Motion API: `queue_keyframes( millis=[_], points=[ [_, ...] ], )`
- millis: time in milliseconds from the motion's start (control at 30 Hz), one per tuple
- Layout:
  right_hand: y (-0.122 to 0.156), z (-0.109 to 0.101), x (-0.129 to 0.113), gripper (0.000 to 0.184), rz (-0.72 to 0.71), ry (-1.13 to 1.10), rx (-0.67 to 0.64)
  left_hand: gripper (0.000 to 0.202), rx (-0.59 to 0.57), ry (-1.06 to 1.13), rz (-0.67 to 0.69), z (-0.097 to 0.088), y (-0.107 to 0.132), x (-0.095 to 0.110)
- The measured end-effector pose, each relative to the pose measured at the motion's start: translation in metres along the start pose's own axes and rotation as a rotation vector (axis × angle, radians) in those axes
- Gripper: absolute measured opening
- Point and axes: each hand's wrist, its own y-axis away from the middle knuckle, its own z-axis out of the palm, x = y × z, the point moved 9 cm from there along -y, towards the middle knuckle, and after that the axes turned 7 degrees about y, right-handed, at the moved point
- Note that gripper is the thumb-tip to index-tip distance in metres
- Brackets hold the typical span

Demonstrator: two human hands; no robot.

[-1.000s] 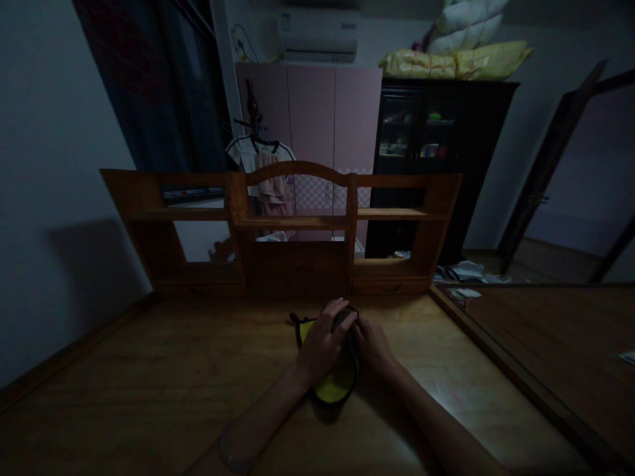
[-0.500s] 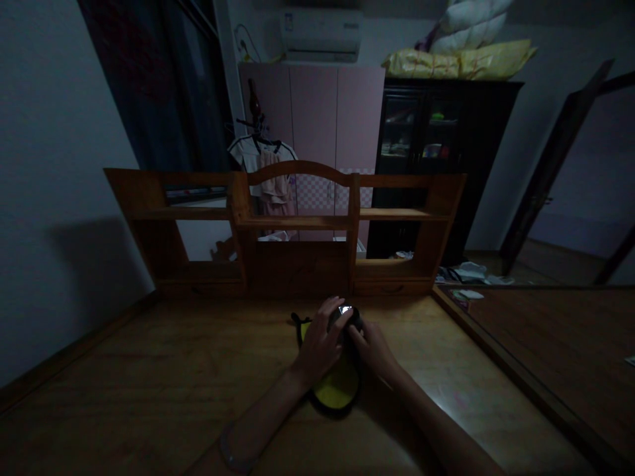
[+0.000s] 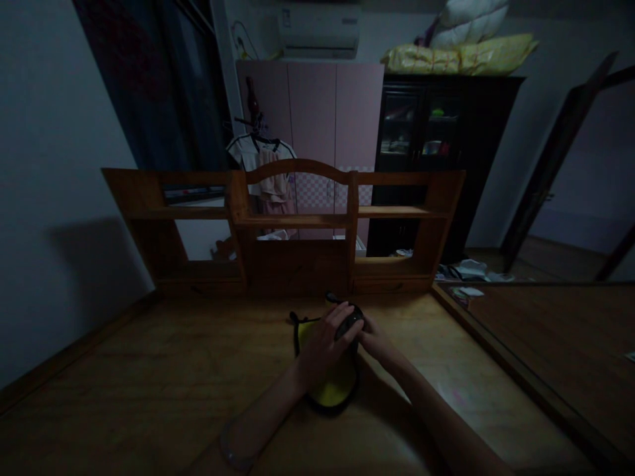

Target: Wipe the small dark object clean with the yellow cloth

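Note:
A small black glossy rounded object is held between both hands, its exact kind not clear in the dim light. My left hand lies across its left side and top, with the fingers curled over it. From the right, my right hand grips its side, with some fingers hidden. Beneath the hands a yellow cloth item with black edging lies on the wooden tabletop; my left hand and forearm cover part of it. Small black ends stick out at its far side.
A wooden shelf unit with small drawers stands along the tabletop's far edge. A wall borders the left, and a raised wooden rim runs along the right. Behind are a pink wardrobe and a dark cabinet.
The black object has turned a little in my hands, and the bright glint on its top is gone. My left fingers have shifted slightly over it; a black end now shows beyond them.

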Motion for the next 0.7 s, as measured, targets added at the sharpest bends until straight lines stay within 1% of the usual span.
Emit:
queue_keyframes(
  millis=[100,167,233,300,367,467,567,700],
  points=[
    [0.000,-0.005,-0.006,0.036,-0.087,0.109,0.058,0.055,-0.007,-0.013,-0.008,0.002,-0.001,-0.005],
    [0.002,-0.010,-0.013,0.038,-0.145,0.226,0.093,0.056,-0.020,-0.027,0.001,0.004,-0.003,-0.004],
    [0.004,-0.013,-0.023,0.039,-0.211,0.356,0.095,0.056,-0.048,-0.041,0.018,0.006,-0.005,-0.002],
    [0.006,-0.013,-0.032,0.038,-0.256,0.469,0.063,0.056,-0.087,-0.049,0.029,0.008,-0.007,0.001],
    [0.007,-0.012,-0.036,0.035,-0.258,0.563,0.037,0.057,-0.117,-0.048,0.022,0.009,-0.008,0.001],
    [0.007,-0.013,-0.039,0.029,-0.227,0.712,0.051,0.061,-0.118,-0.019,-0.006,0.008,-0.009,-0.001],
    [0.008,-0.015,-0.043,0.022,-0.243,0.863,0.092,0.063,-0.092,0.042,-0.070,0.006,-0.009,-0.006],
    [0.010,-0.016,-0.043,0.019,-0.256,1.007,0.115,0.072,-0.083,0.160,-0.229,0.007,-0.005,-0.018]
  ],
)
